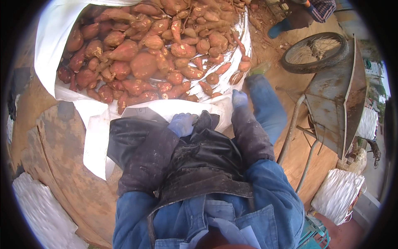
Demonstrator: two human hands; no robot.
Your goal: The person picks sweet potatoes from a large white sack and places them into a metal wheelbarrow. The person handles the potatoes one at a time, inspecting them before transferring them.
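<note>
A large open white sack [52, 62] holds a heap of reddish, soil-dusted sweet potatoes [143, 66]. My left hand [182, 124], in a pale blue glove, has curled fingers against a black apron [201, 157] that covers my lap, at the sack's near edge; what it grips is unclear. My right hand [239, 99], also gloved, is bunched at the sack's right edge, just below the loose potatoes; whatever it holds, if anything, is hidden. My blue-clad leg [265, 108] stretches along the sack's right side.
A rusty metal wheelbarrow [329, 108] with a spoked wheel [314, 53] stands on the right. Another person [302, 14] is at the top right. White bundles [338, 195] lie lower right, white sheeting [41, 207] lower left. Bare ground [74, 153] shows at left.
</note>
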